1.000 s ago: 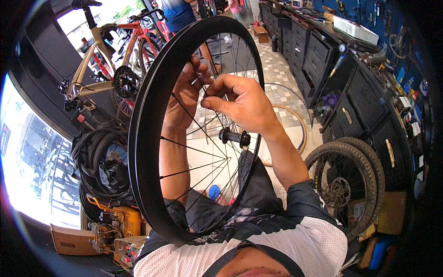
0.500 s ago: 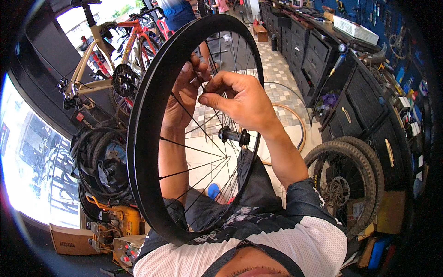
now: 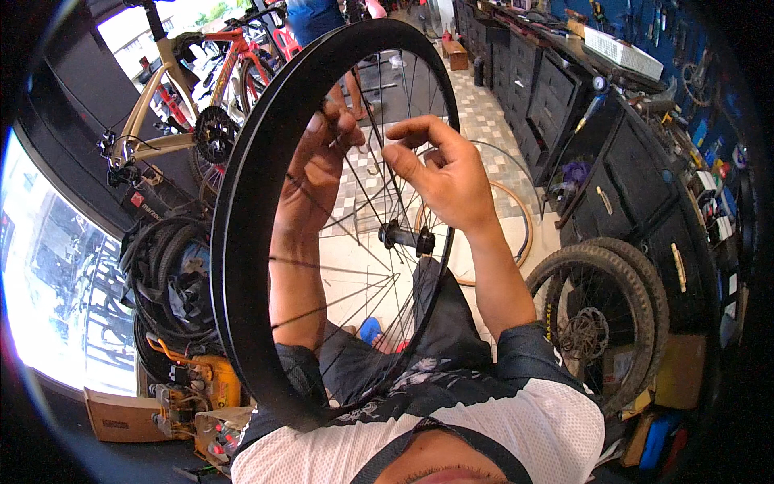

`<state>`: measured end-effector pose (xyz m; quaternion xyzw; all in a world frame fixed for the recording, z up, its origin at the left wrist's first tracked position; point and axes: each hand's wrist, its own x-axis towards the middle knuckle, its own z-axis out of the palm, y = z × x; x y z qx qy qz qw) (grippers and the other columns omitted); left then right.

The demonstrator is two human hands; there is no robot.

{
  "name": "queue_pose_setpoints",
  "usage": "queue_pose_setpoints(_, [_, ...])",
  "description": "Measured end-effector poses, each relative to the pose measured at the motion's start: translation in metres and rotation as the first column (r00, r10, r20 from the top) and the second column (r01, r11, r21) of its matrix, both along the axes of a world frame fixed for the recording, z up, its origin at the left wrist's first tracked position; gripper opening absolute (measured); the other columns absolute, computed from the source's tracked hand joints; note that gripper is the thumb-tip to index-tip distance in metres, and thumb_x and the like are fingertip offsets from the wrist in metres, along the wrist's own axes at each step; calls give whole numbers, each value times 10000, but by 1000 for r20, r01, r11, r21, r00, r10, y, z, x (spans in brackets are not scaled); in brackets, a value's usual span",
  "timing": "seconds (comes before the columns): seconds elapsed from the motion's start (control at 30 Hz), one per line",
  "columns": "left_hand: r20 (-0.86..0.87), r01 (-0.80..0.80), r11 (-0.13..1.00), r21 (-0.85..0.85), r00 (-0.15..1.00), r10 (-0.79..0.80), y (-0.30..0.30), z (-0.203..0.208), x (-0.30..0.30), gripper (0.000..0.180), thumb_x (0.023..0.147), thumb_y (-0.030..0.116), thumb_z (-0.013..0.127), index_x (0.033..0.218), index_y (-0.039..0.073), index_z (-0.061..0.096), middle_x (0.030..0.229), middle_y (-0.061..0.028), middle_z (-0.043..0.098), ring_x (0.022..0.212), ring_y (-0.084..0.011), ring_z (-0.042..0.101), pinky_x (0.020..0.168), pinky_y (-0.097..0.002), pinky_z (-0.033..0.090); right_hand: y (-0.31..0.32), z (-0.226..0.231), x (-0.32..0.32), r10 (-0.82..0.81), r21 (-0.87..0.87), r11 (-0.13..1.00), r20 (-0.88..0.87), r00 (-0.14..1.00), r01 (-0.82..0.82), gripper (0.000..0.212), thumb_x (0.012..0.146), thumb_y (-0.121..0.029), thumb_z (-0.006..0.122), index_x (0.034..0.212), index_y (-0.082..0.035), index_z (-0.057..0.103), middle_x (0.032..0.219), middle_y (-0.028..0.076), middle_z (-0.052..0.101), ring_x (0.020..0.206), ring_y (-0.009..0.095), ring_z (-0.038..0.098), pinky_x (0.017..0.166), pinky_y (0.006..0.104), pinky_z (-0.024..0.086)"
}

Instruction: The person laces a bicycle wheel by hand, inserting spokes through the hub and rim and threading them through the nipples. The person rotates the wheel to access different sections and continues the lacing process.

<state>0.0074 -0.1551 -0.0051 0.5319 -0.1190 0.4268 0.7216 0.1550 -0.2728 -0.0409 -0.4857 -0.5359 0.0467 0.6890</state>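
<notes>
A black deep-rimmed bicycle wheel point(image 3: 239, 218) stands upright before me, tilted, its lower edge near my lap. Thin dark spokes fan out from its black hub point(image 3: 407, 239). My left hand point(image 3: 318, 161) is up inside the rim among the spokes. Its fingers are curled together near the thumb; whatever they may pinch is too small to make out. To the right of it, my right hand point(image 3: 447, 173) is raised beside the spokes, thumb and forefinger apart, with nothing visible between them.
Bicycles, including a tan frame point(image 3: 165, 77), stand at far left. Coiled tyres point(image 3: 173, 270) and an orange-yellow machine point(image 3: 218, 379) lie left of me. At right, knobby-tyred wheels point(image 3: 592, 323) lean by black drawers point(image 3: 629, 194). A tan-walled tyre point(image 3: 524, 222) lies on the floor. Another person point(image 3: 314, 20) stands beyond.
My right hand has moved right, away from my left hand, and its pinched fingers have parted. The wheel has shifted slightly left. My left hand stays among the spokes.
</notes>
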Motion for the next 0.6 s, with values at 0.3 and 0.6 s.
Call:
queue_pose_setpoints(0.3, [104, -3, 989, 148, 994, -12, -35, 8, -18, 238, 1000, 281, 664, 1092, 76, 585, 969, -29, 533, 906, -203, 495, 886, -401, 410, -21, -25, -2, 228, -176, 961, 60, 972, -214, 191, 984, -169, 738, 1084, -7, 715, 881, 26, 735, 769, 42, 637, 637, 197, 470])
queue_pose_setpoints(0.6, [136, 109, 967, 232, 980, -143, 1, -27, -31, 233, 995, 325, 687, 1080, 110, 662, 958, 5, 559, 981, -203, 520, 855, -399, 426, -13, -41, -26, -124, 11, 992, 279, 952, 126, 151, 950, -143, 754, 1039, -21, 738, 872, 100, 747, 693, 146, 674, 626, 262, 503])
